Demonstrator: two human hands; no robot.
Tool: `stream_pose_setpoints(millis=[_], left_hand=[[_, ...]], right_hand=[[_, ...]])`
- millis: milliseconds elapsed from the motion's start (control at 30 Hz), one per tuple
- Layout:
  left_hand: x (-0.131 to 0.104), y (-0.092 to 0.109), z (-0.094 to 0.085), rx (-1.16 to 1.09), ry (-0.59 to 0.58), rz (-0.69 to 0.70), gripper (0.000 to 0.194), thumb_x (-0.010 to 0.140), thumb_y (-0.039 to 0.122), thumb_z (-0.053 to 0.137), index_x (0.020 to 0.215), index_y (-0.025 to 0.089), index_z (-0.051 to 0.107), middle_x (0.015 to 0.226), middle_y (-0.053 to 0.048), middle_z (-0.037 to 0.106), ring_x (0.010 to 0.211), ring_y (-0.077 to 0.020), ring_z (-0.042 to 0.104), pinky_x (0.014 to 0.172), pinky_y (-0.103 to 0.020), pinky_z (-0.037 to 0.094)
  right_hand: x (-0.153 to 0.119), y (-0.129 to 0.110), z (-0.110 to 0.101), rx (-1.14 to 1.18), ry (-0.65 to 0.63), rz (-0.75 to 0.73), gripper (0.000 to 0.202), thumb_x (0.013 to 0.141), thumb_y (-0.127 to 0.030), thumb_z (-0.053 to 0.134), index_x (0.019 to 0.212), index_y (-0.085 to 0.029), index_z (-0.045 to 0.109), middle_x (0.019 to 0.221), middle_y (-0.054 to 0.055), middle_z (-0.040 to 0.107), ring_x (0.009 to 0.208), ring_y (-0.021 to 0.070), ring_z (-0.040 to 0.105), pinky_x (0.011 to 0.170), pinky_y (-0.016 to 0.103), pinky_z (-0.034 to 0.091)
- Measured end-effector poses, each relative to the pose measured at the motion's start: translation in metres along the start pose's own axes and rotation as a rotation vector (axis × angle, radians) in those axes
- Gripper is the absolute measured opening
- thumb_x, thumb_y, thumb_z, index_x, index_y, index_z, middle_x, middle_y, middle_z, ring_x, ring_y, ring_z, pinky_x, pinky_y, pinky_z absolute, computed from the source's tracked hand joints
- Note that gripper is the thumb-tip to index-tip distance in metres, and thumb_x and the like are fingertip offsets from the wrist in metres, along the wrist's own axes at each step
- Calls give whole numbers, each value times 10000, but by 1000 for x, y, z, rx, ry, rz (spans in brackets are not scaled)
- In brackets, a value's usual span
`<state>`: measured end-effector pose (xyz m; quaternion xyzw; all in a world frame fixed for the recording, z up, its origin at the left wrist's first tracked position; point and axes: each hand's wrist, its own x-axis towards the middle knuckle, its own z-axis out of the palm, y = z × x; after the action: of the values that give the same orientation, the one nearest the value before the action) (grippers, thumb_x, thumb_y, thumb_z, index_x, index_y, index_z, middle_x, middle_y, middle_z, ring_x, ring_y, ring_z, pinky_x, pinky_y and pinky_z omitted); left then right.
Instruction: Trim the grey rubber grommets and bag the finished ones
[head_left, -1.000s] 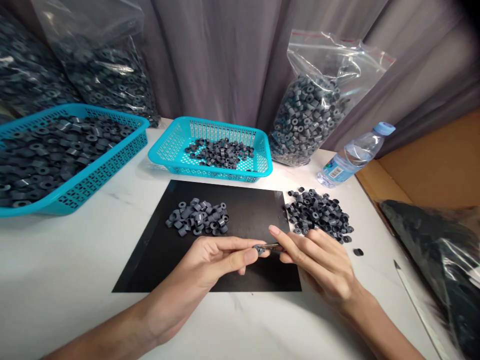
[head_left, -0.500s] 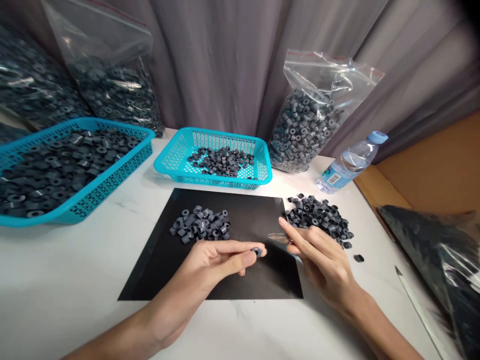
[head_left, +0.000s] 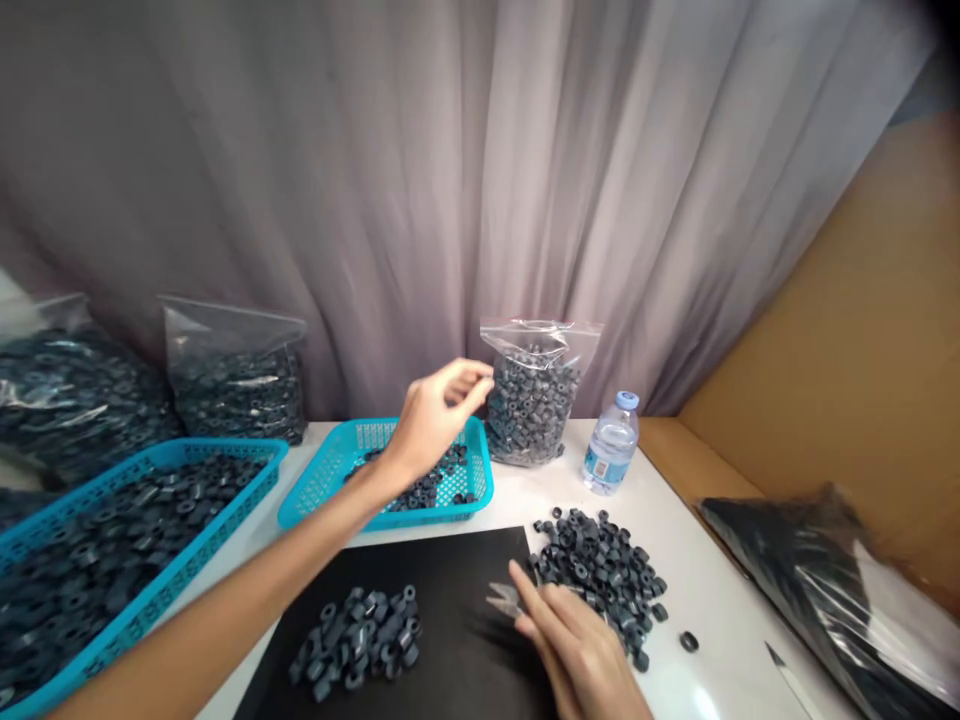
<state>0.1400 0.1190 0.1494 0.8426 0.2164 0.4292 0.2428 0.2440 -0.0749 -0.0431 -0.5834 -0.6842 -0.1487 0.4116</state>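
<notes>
My left hand [head_left: 442, 415] is raised over the small blue basket [head_left: 300, 500], thumb and fingertips brought together. What they hold, if anything, I cannot make out against the bag behind. My right hand [head_left: 577, 640] is closed around small metal snips [head_left: 507, 600], whose two pointed blades stand apart above the black mat [head_left: 465, 640]. A pile of grey ring-shaped pieces [head_left: 360, 640] lies on the mat's left part. Another heap of such rings [head_left: 600, 565] lies on the table beyond my right hand. More rings [head_left: 420, 495] sit in the basket, partly hidden by my forearm.
A large blue basket full of rings [head_left: 150, 540] stands left. Filled clear bags [head_left: 240, 390] are behind it, and another bag [head_left: 532, 410] stands upright behind the small basket. A water bottle [head_left: 611, 445], a white-handled tool [head_left: 787, 680] and a dark plastic bag [head_left: 795, 560] are right.
My left hand has moved up and forward from over the mat, where it pinched a grey ring, to above the small basket. The view has tilted up. My right hand still holds the snips.
</notes>
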Motion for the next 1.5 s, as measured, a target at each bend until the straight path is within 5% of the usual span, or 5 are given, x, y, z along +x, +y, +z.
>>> stream_pose_setpoints(millis=[200, 467, 700, 1000, 1500], left_hand=[[142, 7, 29, 174, -42, 145, 242, 944, 294, 533, 1119, 196, 668, 1076, -81, 744, 969, -206, 652, 901, -340, 456], [165, 15, 49, 399, -267, 200, 323, 916, 192, 529, 1201, 190, 681, 1129, -96, 741, 1083, -259, 621, 1027, -437, 363], [62, 33, -14, 429, -192, 327, 344, 990, 292, 435, 1261, 172, 610, 1129, -83, 703, 1055, -234, 605, 1003, -378, 362], [-180, -34, -45, 311, -424, -284, 346, 926, 490, 551, 1178, 296, 684, 1208, -37, 680, 1143, -269, 586, 1012, -411, 409], [-210, -36, -26, 17, -279, -327, 222, 975, 294, 504, 1002, 279, 724, 1100, -17, 733, 1083, -226, 633, 1016, -366, 409]], right_hand=[[-8, 6, 30, -68, 90, -2, 488, 1056, -320, 275, 1533, -250, 353, 758, 39, 665, 662, 211, 676, 617, 286, 573], [-1, 2, 17, -123, 62, -13, 445, 1058, -310, 264, 1419, -221, 506, 798, 52, 696, 699, 218, 697, 655, 319, 596], [-8, -9, -12, -126, -181, -11, 439, 1065, -368, 306, 1408, -158, 483, 911, 76, 733, 714, 211, 751, 555, 282, 593], [3, -29, -5, -323, -171, -101, 262, 1055, -320, 395, 1021, -160, 600, 764, 55, 674, 706, 211, 670, 608, 303, 484], [42, -51, 8, 21, -406, 77, 223, 986, -316, 565, 1178, -205, 588, 1087, 80, 604, 1011, 214, 596, 891, 361, 536]])
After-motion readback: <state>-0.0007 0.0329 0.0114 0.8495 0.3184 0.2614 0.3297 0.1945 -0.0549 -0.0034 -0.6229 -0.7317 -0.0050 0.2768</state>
